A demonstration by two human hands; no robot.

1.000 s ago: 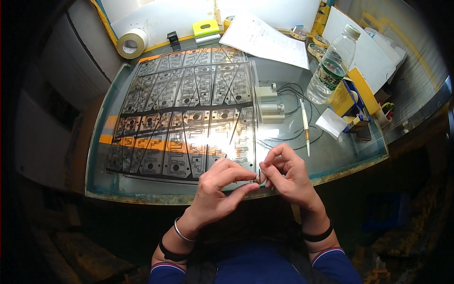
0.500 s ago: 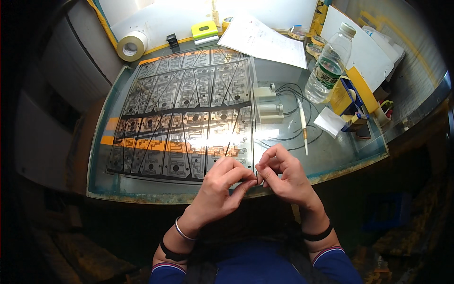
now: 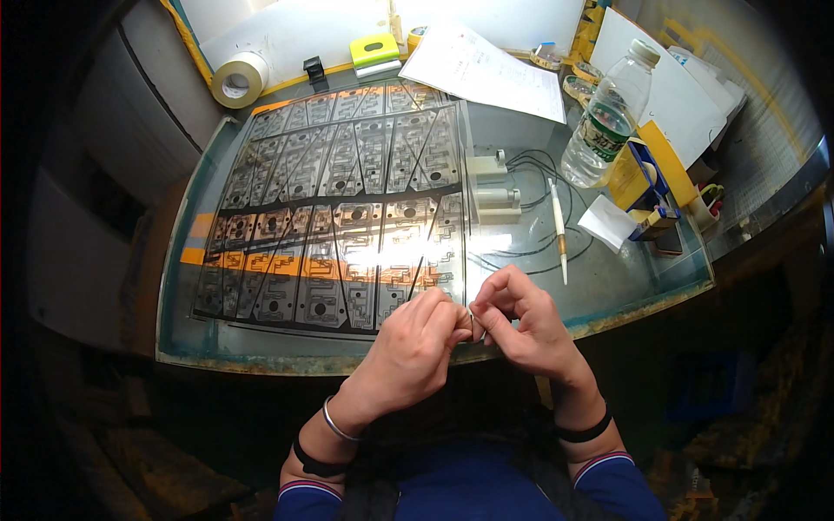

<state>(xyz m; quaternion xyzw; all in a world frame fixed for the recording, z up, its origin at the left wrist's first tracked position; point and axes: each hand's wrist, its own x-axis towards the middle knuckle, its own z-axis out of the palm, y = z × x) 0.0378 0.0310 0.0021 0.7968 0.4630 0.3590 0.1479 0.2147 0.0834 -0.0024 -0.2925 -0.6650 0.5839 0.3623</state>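
A large transparent film sheet (image 3: 339, 213) with dark circuit patterns lies on a glass-topped table, its near right corner running under my fingertips. My left hand (image 3: 415, 343) is closed at that corner, fingers curled in and thumb tucked against them. Opposite it, my right hand (image 3: 519, 319) pinches thumb and index finger together at the same corner. The two sets of fingertips almost touch. A thin dark edge shows between them, while the exact grip is hidden by the fingers.
On the right lie a white-handled pen-like tool (image 3: 557, 230), black cables, pale fixtures (image 3: 497, 201), a white paper scrap (image 3: 605, 223), a water bottle (image 3: 608, 122) and a blue tape dispenser (image 3: 645, 174). Behind are a paper sheet (image 3: 486, 69), a yellow-green hole punch (image 3: 373, 50) and a tape roll (image 3: 240, 80).
My left hand has rolled over and curled its fingers tighter at the corner. The film sheet has shifted very slightly left. My right hand has stayed nearly in place.
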